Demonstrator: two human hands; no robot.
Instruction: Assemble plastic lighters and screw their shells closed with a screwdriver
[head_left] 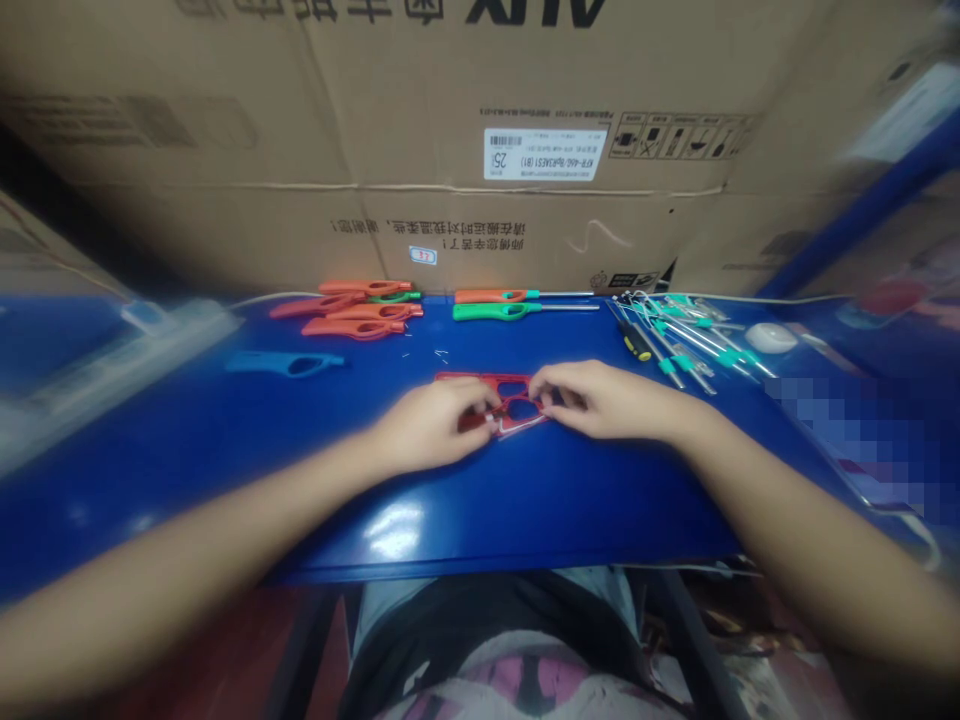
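Two red lighter casing halves (513, 380) lie side by side on the blue table, their hollow inner sides facing up. My left hand (431, 425) is closed at their left part, thumb and fingers gripping the nearer half. A small whitish bit shows by its fingertips, too small to name. My right hand (589, 398) pinches the right end of the red casing between thumb and fingers. A thin white strip runs along the nearer half's edge. The fingers partly hide both halves.
Several orange lighter casings (356, 328) lie back left, with a blue casing (285, 363) nearer. A green lighter (491, 312) and an orange lighter (487, 296) lie behind my hands. Metal lighter tubes (686, 335) and a screwdriver (636, 343) sit right. A cardboard wall (420, 140) closes off the back.
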